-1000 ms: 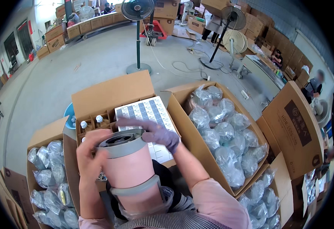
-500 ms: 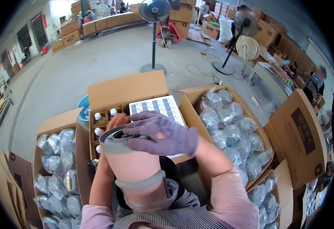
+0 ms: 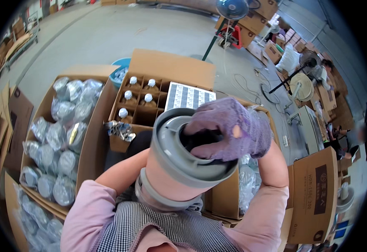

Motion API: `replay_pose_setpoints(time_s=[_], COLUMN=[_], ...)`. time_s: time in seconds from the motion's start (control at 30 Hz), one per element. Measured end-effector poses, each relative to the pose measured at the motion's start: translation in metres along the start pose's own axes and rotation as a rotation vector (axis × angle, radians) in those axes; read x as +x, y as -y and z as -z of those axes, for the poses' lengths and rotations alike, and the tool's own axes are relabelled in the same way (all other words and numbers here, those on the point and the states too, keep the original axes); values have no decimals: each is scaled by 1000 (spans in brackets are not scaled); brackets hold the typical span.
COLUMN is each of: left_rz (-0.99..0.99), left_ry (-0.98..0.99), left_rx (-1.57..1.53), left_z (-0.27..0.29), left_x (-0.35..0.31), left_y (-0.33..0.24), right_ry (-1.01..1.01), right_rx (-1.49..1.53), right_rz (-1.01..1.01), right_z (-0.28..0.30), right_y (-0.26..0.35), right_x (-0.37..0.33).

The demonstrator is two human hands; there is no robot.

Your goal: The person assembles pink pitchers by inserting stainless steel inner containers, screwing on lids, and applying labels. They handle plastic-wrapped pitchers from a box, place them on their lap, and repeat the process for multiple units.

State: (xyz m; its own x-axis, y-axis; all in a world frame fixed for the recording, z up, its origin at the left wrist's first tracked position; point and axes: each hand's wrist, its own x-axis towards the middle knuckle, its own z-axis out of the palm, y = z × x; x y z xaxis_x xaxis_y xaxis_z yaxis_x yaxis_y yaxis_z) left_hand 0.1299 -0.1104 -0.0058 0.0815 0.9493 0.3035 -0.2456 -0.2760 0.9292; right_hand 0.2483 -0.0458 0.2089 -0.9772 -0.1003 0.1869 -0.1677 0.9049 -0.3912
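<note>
A pink cylinder-shaped container with grey bands is tilted up in front of my body. Its grey ring-shaped top has a dark round opening. My right hand, in a purple-grey knit glove, lies over the right side of that top. Its thumb and fingers curl down into the opening, and whatever the fingertips grip there is hidden. My bare left forearm runs up behind the container, which hides the left hand and its fingers. Clear plastic film wraps the container's lower end.
Beyond the container, a divided carton holds several white-capped bottles and a white patterned box. Cartons of plastic-wrapped round pieces flank me. A blue tub, a standing fan and floor cables lie farther off.
My view has turned, and the container's top tips more toward me. The gloved right hand went from lying flat across the top to curling into its opening. My left hand has slipped out of sight.
</note>
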Motion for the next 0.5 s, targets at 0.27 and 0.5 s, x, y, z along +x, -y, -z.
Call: replay_pose_setpoints(time_s=[0.27,0.5], left_rz=[233,171], left_ry=[-376,-571], left_rx=[505,946], left_z=[31,-11], left_x=[-42,-81], left_y=[6,-43], right_ry=[1,189], right_rx=[175,-115], right_rz=[-778,-654], right_z=[-10,-26], right_y=[-10,-66], right_x=[-22,-15])
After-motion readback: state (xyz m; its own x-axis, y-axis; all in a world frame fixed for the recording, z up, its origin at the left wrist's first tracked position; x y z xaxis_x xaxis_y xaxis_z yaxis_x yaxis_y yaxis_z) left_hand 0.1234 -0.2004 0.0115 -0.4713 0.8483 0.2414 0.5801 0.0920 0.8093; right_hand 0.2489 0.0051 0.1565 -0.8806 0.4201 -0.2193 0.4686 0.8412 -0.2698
